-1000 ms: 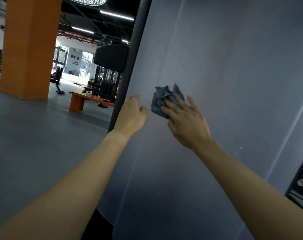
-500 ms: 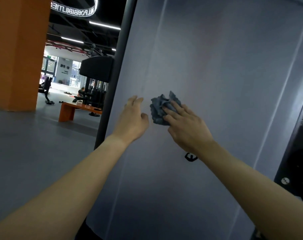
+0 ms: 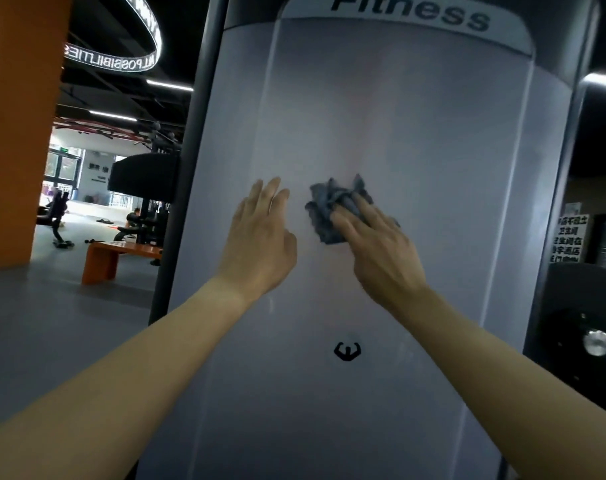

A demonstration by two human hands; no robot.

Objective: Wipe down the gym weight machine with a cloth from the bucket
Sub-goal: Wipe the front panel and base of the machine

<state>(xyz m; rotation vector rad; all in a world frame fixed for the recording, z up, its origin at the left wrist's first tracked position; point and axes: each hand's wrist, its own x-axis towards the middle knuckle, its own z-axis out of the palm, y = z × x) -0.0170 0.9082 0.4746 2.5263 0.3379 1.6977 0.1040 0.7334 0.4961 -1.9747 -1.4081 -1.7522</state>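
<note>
The left hand (image 3: 260,237) lies flat on the machine panel (image 3: 416,116), its fingers straight and holding nothing. Just beside it, the right hand (image 3: 377,251) presses the cloth (image 3: 329,209) against the panel with straight fingers (image 3: 346,225). The cloth is bunched under and beyond the fingertips. It looks soft and light and will probably slide easily; pressing over its middle should keep it from slipping out.

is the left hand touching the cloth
Apart. The head view shows bare panel between the left hand and the cloth, which the right hand presses.
</note>
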